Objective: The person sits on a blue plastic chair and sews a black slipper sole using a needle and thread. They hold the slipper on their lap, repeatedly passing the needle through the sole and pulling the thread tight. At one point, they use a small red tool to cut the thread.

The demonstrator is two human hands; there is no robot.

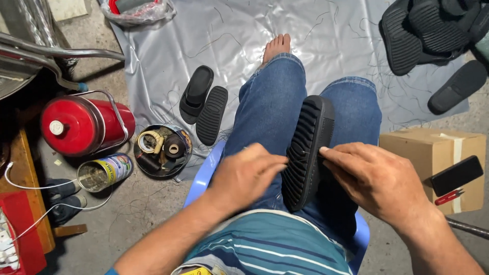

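Note:
A black ridged rubber sandal (306,147) stands on edge on my lap, sole facing left, resting between my jean-clad thighs. My left hand (247,175) presses its fingertips against the sole's near left edge; it may pinch something thin, but I cannot make it out. My right hand (374,178) grips the sandal's right side, fingers curled over the rim. I sit on a blue plastic chair (204,175), with one bare foot (276,47) stretched out on a grey plastic sheet (331,35).
Two black sandals (204,104) lie on the sheet to the left; a pile of black sandals (433,30) sits top right. A red flask (81,125), an open tin (104,172) and a round tin of thread spools (163,147) stand left. A cardboard box (433,153) holding a phone (457,174) is right.

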